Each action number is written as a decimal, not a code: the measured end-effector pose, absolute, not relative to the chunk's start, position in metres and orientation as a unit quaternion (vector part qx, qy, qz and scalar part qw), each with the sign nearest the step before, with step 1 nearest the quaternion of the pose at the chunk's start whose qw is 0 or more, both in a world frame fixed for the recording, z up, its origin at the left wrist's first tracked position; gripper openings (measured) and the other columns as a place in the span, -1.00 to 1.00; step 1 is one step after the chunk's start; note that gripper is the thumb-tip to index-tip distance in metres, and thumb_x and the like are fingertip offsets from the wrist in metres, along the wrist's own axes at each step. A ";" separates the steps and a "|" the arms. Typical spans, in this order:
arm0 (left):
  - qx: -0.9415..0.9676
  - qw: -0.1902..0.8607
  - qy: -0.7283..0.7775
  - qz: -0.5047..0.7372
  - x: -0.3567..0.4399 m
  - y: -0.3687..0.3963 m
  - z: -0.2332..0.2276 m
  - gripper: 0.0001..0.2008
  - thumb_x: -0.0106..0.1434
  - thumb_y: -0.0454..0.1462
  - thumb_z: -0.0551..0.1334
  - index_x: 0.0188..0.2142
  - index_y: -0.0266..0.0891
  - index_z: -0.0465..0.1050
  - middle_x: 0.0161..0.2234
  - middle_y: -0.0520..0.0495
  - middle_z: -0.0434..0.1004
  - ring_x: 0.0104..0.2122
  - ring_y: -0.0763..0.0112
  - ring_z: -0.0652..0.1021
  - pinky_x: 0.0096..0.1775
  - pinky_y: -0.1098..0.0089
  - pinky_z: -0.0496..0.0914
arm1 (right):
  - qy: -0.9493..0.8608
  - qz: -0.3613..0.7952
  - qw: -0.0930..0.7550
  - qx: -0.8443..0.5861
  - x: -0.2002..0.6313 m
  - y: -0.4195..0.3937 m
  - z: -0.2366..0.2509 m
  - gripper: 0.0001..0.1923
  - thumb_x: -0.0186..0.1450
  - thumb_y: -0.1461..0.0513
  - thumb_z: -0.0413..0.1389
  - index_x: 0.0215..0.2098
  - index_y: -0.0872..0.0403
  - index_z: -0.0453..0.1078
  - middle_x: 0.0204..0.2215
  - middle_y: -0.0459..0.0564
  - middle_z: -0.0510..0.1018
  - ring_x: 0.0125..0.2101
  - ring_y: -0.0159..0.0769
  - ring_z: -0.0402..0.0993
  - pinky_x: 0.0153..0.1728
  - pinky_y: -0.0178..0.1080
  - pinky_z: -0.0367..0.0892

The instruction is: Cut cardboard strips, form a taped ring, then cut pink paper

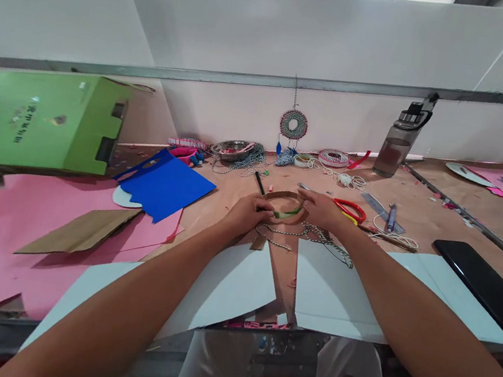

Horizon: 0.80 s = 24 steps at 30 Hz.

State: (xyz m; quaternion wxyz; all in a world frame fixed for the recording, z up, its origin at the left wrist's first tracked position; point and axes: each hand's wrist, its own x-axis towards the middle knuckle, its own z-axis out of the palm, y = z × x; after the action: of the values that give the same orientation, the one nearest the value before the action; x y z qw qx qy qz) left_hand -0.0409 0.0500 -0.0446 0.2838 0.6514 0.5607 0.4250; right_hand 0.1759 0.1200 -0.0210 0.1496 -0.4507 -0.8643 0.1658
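Observation:
My left hand (247, 214) and my right hand (320, 211) are closed on opposite sides of a thin brown ring (284, 194), which looks like cardboard. Along the near inside of this ring runs a green strip (286, 214); whether it is stuck down I cannot tell. Below the ring lies a loose black-and-white twisted cord (334, 249), partly over white sheets. A dark pen-like stick (259, 183) lies just beyond my left fingers. Right of my right hand are red-handled scissors (362, 214), their blades mostly hidden.
Pink sheets (2, 239), a blue sheet (171, 186) and a green box (39, 119) fill the left. At the back, a round woven hanging (294, 124) is against the board, near a metal bowl (229, 150). A bottle (394, 147) and black phone (485, 286) are on the right.

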 end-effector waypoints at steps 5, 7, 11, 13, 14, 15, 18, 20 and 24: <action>0.511 0.485 0.477 0.526 -0.064 0.054 -0.030 -0.69 0.04 -0.05 0.40 -0.39 -0.24 0.52 -0.46 -0.04 0.45 -0.50 0.48 0.41 -0.45 0.45 0.35 | -0.757 0.342 0.380 -0.407 0.175 0.124 -0.024 -0.44 0.34 0.31 -0.06 0.31 0.13 0.12 0.27 0.10 0.26 0.21 -0.28 0.25 0.14 -0.21 0.26; 0.443 0.553 0.421 0.566 -0.069 0.055 -0.025 -0.73 0.06 -0.11 0.41 -0.40 -0.25 0.46 -0.47 -0.01 0.41 -0.52 0.54 0.37 -0.44 0.49 0.33 | -0.731 0.381 0.405 -0.395 0.174 0.123 -0.025 -0.42 0.31 0.28 0.00 0.30 0.13 0.14 0.26 0.13 0.28 0.20 -0.23 0.27 0.12 -0.17 0.28; 0.358 0.592 0.385 0.611 -0.071 0.055 -0.022 -0.81 0.15 -0.20 0.36 -0.42 -0.25 0.40 -0.48 -0.01 0.35 -0.51 0.56 0.33 -0.48 0.52 0.29 | -0.703 0.448 0.400 -0.380 0.172 0.119 -0.025 -0.45 0.31 0.25 0.03 0.27 0.09 0.18 0.21 0.13 0.35 0.12 -0.20 0.35 -0.01 -0.16 0.39; 0.361 0.589 0.388 0.610 -0.069 0.054 -0.022 -0.81 0.15 -0.20 0.36 -0.41 -0.25 0.41 -0.46 -0.02 0.35 -0.51 0.54 0.33 -0.49 0.51 0.27 | -0.692 0.470 0.399 -0.374 0.171 0.117 -0.024 -0.48 0.32 0.22 0.03 0.24 0.07 0.22 0.19 0.13 0.37 0.05 -0.20 0.41 -0.11 -0.19 0.44; 0.375 0.583 0.386 0.608 -0.067 0.054 -0.022 -0.80 0.13 -0.19 0.37 -0.40 -0.24 0.43 -0.45 -0.02 0.35 -0.50 0.54 0.32 -0.49 0.51 0.26 | -0.684 0.481 0.404 -0.372 0.170 0.117 -0.023 -0.51 0.32 0.20 0.04 0.21 0.07 0.25 0.17 0.13 0.39 0.01 -0.21 0.44 -0.16 -0.22 0.45; 0.397 0.573 0.383 0.606 -0.065 0.053 -0.022 -0.78 0.11 -0.17 0.39 -0.38 -0.24 0.45 -0.45 -0.02 0.36 -0.50 0.54 0.31 -0.49 0.51 0.26 | -0.673 0.491 0.411 -0.371 0.170 0.117 -0.023 -0.55 0.33 0.18 0.03 0.17 0.07 0.28 0.13 0.13 0.43 -0.06 -0.23 0.47 -0.22 -0.24 0.46; 0.502 0.470 0.406 0.602 -0.056 0.052 -0.022 -0.77 0.10 -0.12 0.39 -0.36 -0.24 0.52 -0.43 -0.02 0.39 -0.50 0.53 0.31 -0.43 0.48 0.28 | -0.630 0.527 0.435 -0.368 0.171 0.118 -0.020 -0.68 0.37 0.10 -0.01 -0.05 0.11 0.40 -0.11 0.13 0.55 -0.27 -0.30 0.52 -0.35 -0.29 0.44; 0.575 0.336 0.454 0.592 -0.050 0.051 -0.024 -0.83 0.14 -0.16 0.35 -0.37 -0.21 0.57 -0.39 -0.03 0.41 -0.43 0.48 0.37 -0.37 0.44 0.31 | -0.607 0.561 0.438 -0.353 0.170 0.116 -0.018 -0.67 0.38 0.05 -0.04 -0.19 0.12 0.41 -0.23 0.11 0.56 -0.35 -0.32 0.51 -0.39 -0.30 0.44; 0.670 0.103 0.508 0.532 -0.039 0.047 -0.027 -0.90 0.21 -0.28 0.28 -0.31 -0.14 0.60 -0.31 -0.05 0.41 -0.28 0.37 0.45 -0.25 0.39 0.37 | -0.589 0.627 0.396 -0.320 0.162 0.102 -0.010 -0.70 0.35 0.02 0.04 -0.22 0.08 0.36 -0.22 0.07 0.56 -0.32 -0.32 0.53 -0.37 -0.29 0.46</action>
State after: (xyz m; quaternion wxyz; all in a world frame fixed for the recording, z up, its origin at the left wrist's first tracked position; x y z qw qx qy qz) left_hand -0.0386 0.0469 -0.0270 0.1032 0.6695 0.5076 0.5323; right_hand 0.1625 0.1017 -0.0100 0.3964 -0.3200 -0.5889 0.6274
